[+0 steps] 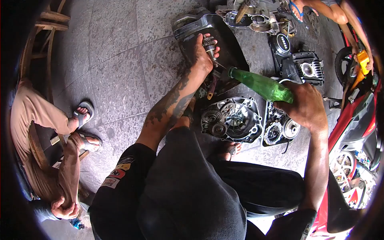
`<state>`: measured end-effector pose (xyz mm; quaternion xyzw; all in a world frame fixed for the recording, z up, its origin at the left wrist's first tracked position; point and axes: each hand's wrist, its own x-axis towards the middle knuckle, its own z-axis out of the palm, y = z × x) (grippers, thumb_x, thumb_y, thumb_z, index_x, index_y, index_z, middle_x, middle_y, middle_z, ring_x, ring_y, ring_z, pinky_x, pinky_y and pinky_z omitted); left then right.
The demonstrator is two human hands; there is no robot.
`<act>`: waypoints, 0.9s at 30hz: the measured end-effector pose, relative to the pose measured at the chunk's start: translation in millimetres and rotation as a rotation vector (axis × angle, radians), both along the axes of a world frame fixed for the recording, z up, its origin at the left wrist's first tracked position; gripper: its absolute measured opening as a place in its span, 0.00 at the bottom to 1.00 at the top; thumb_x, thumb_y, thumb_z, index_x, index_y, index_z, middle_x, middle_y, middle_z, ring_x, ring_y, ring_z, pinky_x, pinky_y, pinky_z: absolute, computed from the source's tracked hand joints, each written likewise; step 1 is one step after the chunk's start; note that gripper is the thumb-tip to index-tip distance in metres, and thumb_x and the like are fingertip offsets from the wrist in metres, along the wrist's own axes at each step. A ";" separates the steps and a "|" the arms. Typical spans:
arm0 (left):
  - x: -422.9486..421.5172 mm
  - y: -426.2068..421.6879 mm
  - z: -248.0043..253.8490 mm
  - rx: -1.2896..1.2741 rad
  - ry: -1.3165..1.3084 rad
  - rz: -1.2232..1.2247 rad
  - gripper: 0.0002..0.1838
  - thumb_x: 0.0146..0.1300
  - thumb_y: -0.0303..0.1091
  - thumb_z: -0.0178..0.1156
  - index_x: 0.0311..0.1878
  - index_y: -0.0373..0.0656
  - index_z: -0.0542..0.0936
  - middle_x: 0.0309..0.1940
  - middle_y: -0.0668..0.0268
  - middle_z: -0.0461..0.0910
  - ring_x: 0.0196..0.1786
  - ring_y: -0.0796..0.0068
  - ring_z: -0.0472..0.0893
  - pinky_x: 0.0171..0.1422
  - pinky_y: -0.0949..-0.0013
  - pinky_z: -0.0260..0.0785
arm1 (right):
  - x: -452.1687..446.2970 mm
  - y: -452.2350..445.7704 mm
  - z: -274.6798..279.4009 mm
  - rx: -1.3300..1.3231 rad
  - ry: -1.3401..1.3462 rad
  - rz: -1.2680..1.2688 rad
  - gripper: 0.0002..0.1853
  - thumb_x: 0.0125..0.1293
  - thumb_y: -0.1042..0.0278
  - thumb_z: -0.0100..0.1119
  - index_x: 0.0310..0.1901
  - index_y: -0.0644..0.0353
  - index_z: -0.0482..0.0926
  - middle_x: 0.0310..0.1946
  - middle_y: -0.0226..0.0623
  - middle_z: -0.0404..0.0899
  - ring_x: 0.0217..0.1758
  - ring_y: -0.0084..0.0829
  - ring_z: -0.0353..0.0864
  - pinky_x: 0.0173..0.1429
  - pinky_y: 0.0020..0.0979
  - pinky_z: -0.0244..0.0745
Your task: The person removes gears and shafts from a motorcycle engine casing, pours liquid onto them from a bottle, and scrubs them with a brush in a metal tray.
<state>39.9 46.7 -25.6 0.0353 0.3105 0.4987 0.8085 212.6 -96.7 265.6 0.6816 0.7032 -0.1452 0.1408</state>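
My left hand (pixel 205 54) is closed round a metal gear shaft (pixel 209 47) above a black tray (pixel 224 38). In my right hand (pixel 306 104) is a green glass bottle (pixel 262 85), tilted with its mouth pointing left toward the shaft's lower end. A thin streak shows between the bottle mouth and the shaft. Below the bottle, an open engine casing with gears (pixel 234 120) lies on the floor, beside a second cover with round gears (pixel 280 128). A tool with a worn wooden-looking handle (pixel 212 90) rests by the tray's near edge.
Engine parts (pixel 256 18) lie beyond the tray, with a round Yamaha cover (pixel 282 43) and a finned cylinder (pixel 308 69) at right. A seated person (pixel 44 108) is at left. Another person's arm (pixel 362 36) reaches near a red motorcycle (pixel 352 116).
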 end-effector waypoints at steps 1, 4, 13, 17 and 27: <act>-1.0 1.0 -0.1 0.000 0.000 0.000 0.18 0.70 0.52 0.43 0.46 0.48 0.73 0.33 0.60 0.78 0.26 0.63 0.76 0.24 0.64 0.67 | 1.7 -0.8 -1.5 0.002 -0.012 0.018 0.20 0.49 0.53 0.68 0.43 0.53 0.83 0.30 0.44 0.83 0.38 0.47 0.82 0.45 0.46 0.75; -3.1 3.2 -0.5 -0.010 0.004 -0.027 0.20 0.70 0.52 0.43 0.44 0.45 0.73 0.36 0.58 0.79 0.27 0.63 0.75 0.23 0.67 0.65 | 6.5 -2.5 -3.3 0.007 -0.011 0.034 0.20 0.49 0.54 0.69 0.44 0.53 0.83 0.30 0.44 0.83 0.38 0.46 0.82 0.46 0.45 0.75; -6.6 8.0 10.6 -0.190 -0.414 0.021 0.24 0.70 0.52 0.41 0.40 0.38 0.73 0.38 0.55 0.79 0.35 0.61 0.76 0.27 0.70 0.69 | 2.6 0.4 2.0 -0.023 0.017 0.026 0.19 0.48 0.55 0.69 0.42 0.53 0.83 0.30 0.44 0.83 0.37 0.47 0.82 0.45 0.45 0.76; -9.4 11.5 -10.7 -0.191 -0.551 0.006 0.23 0.70 0.51 0.41 0.41 0.38 0.73 0.36 0.55 0.76 0.36 0.62 0.74 0.28 0.70 0.70 | 5.4 0.2 0.1 0.023 0.041 0.043 0.19 0.48 0.55 0.69 0.42 0.53 0.83 0.30 0.44 0.83 0.36 0.47 0.83 0.45 0.44 0.76; -13.5 2.1 3.3 -0.031 -0.586 -0.129 0.20 0.71 0.48 0.41 0.40 0.39 0.73 0.37 0.58 0.74 0.34 0.68 0.72 0.28 0.72 0.67 | 8.0 -1.7 -1.7 0.045 0.067 0.045 0.19 0.48 0.56 0.70 0.42 0.54 0.83 0.31 0.45 0.83 0.37 0.47 0.82 0.45 0.45 0.75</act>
